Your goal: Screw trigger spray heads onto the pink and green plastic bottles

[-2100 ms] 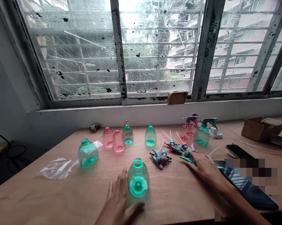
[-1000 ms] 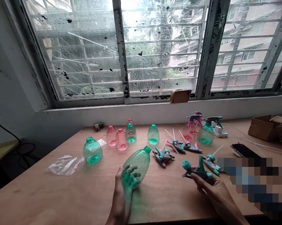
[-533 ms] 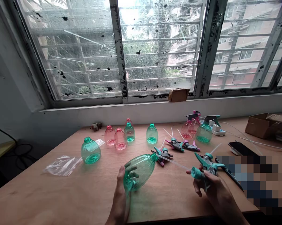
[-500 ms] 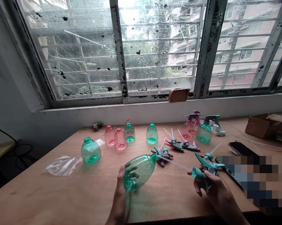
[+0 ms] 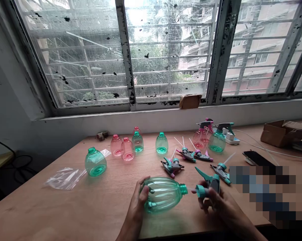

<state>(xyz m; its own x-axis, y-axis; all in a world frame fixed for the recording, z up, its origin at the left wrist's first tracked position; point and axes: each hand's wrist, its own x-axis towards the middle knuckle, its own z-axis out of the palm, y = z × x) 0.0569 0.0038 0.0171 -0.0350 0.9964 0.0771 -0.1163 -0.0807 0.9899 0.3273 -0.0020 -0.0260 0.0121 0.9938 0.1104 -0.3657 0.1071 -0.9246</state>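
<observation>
Left hand (image 5: 138,205) has its fingers wrapped round the base of the translucent green ribbed plastic bottle (image 5: 163,199), held sideways low over the wooden table (image 5: 65,211). Right hand (image 5: 217,205) pinches the teal plastic trigger spray head (image 5: 207,187) just beside the bottle's neck. It looks light, thin-walled and slick, so grip the ribs gently. Beyond lie loose spray heads (image 5: 172,166), then empty pink bottles (image 5: 122,149).

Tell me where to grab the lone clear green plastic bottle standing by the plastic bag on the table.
Likely around the round belly of the clear green plastic bottle, coming from its near side: it stands upright on the wooden table, widest low down, with the crumpled clear plastic bag lying at its left. The narrow neck gives less hold.
</observation>
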